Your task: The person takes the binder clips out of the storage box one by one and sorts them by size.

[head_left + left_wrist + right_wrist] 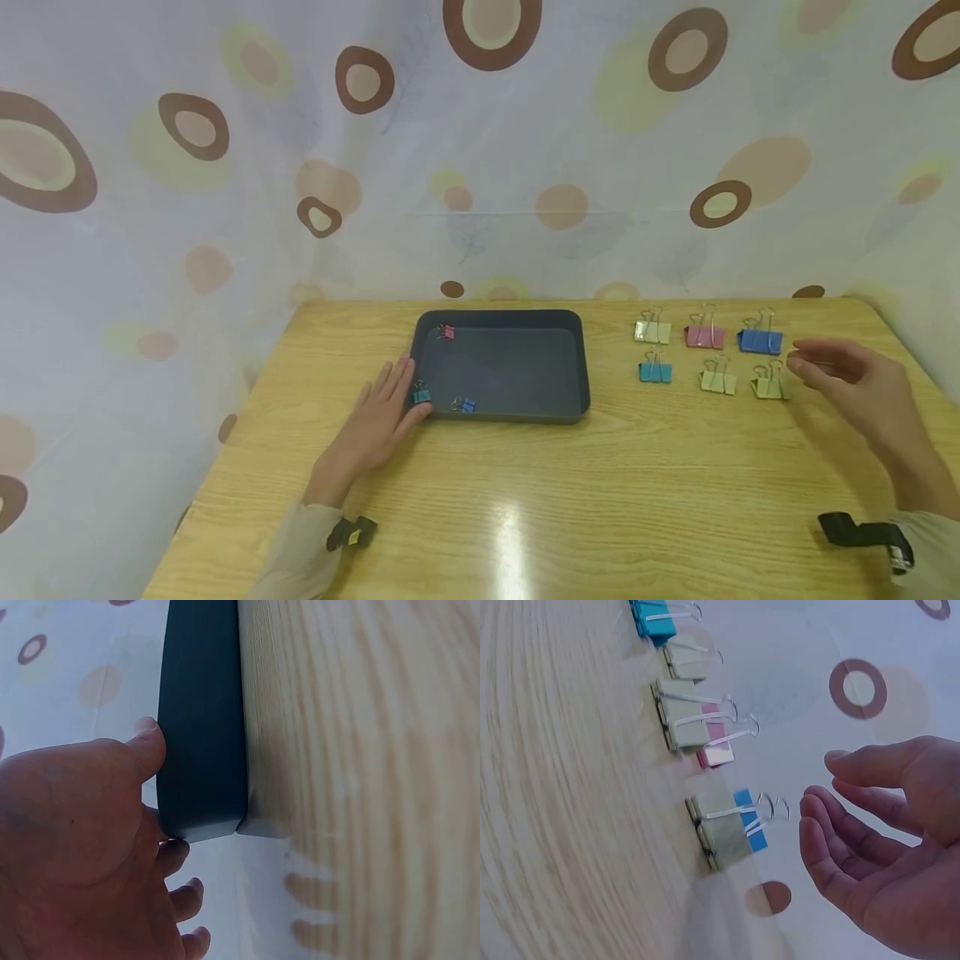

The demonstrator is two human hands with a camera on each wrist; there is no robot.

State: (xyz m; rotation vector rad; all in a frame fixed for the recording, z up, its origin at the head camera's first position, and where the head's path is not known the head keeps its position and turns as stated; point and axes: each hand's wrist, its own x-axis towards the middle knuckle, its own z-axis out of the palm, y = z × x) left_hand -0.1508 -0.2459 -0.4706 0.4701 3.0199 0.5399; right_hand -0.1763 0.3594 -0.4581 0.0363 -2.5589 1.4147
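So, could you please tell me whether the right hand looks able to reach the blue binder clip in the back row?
Probably yes: the right hand is empty and close beside the back-row blue binder clip, and nothing visible stands between them.

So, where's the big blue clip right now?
In the head view, the big blue clip ends the back row at right, between the big pink clip and the right hand.

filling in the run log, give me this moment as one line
left hand: touches tray at left side | right hand: empty, near six larger clips on table | in tray: three small clips
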